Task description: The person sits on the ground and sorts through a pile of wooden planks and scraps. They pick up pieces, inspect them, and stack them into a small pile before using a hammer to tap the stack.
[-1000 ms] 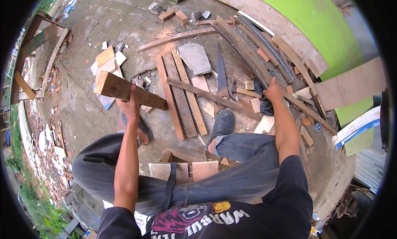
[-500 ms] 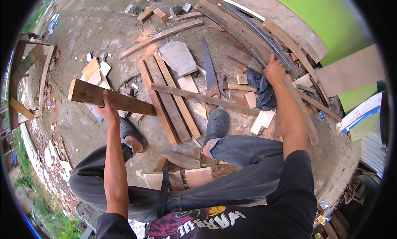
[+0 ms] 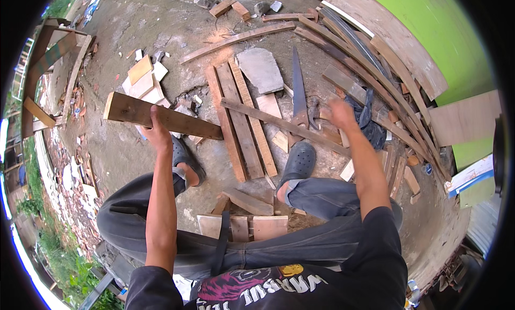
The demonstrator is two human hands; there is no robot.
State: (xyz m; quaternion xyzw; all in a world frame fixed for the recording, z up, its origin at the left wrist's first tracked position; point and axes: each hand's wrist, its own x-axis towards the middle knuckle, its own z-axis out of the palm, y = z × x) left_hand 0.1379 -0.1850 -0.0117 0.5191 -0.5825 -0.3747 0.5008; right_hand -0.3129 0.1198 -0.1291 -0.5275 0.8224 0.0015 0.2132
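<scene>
Rough concrete yard; left hand (image 3: 156, 132) grips flat weathered plank (image 3: 161, 117).

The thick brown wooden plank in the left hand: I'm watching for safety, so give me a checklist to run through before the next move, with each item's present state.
1. Left hand grips the thick brown wooden plank: ok, fingers wrap its near edge.
2. Plank clear of the ground: ok, held level above the concrete.
3. Right hand has a firm hold on something: cannot tell, it is blurred, above the dark cloth.
4. Steel-bladed handsaw clear of the hands: not ok, its handle lies just beside the right hand.
5. Feet clear of loose wood: not ok, the grey clog touches a long thin batten.
</scene>
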